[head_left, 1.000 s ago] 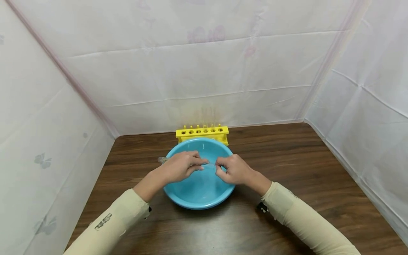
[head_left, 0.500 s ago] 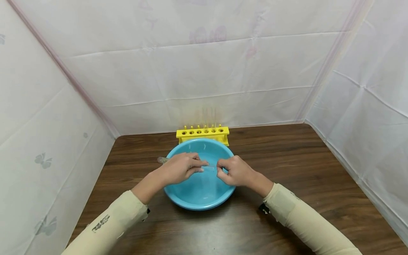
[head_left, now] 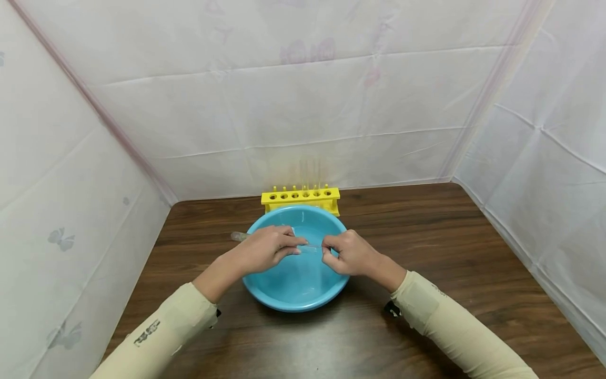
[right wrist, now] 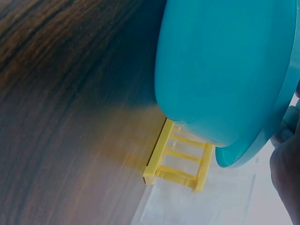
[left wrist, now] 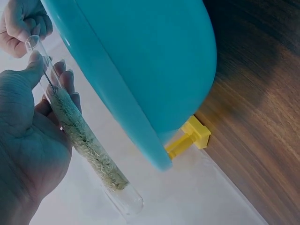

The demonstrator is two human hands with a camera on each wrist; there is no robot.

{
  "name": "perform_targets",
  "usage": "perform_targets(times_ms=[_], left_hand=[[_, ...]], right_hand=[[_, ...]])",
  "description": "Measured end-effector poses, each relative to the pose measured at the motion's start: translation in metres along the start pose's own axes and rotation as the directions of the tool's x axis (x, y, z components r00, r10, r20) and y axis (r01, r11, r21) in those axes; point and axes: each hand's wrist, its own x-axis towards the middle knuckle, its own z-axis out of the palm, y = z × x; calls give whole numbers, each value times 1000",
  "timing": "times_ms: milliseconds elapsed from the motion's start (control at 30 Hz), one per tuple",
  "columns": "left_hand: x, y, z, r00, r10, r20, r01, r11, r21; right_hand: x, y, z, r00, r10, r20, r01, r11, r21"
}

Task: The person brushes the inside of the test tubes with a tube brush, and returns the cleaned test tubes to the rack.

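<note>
Over the blue basin (head_left: 293, 287), my left hand (head_left: 265, 250) grips a clear glass test tube (left wrist: 129, 200) between thumb and fingers. The tube lies tilted, its rounded end sticking out to the left past the hand. Inside it sits a test tube brush (left wrist: 86, 140) with pale bristles; they stop short of the rounded end in the left wrist view. A thin wire runs from the bristles towards the tube's mouth. There my right hand (head_left: 347, 252) has its fingers curled, pinching the brush's handle, which those fingers mostly hide.
Behind the basin stands a yellow test tube rack (head_left: 300, 197) with clear tubes upright in its right-hand holes. The brown wooden table (head_left: 426, 237) reaches back to pale sheeting (head_left: 303, 105), which also closes off both sides.
The tube's rounded end shows slightly farther left, with less of the bristles visible beside my left hand. Both hands stay nearly in place over the basin.
</note>
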Motion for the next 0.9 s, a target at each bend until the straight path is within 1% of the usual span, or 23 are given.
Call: perform_targets(times_ms=[133,400,500,633,733,833,900], left_hand=[[-1,-1,0,1000,-9,8,9,1000,-10],[-8,-4,-2,997,-65,28,67,995,-67],[-12,-9,-2,996,-88,19,90,992,-85],[-18,-17,-2,992,-123,-2,123,987,-104],[-20,-20,-2,993,-121,-2,120,986,-115],[-20,-21,-2,995,-101,-1,101,988,-119],[-20,-22,-2,995,-99,-4,97,988,-122]], right_hand=[[-1,1,0,1000,-8,-6,8,1000,4],[-5,2,-1,999,-15,-41,14,1000,-4],[-11,6,-3,998,-11,-55,11,1000,0],[-20,11,-9,997,19,-74,-17,1000,24],[-25,14,-13,997,33,-76,-29,999,43],[-26,14,-15,997,22,-69,-18,999,50],[-26,14,-16,997,10,-70,-7,999,49]])
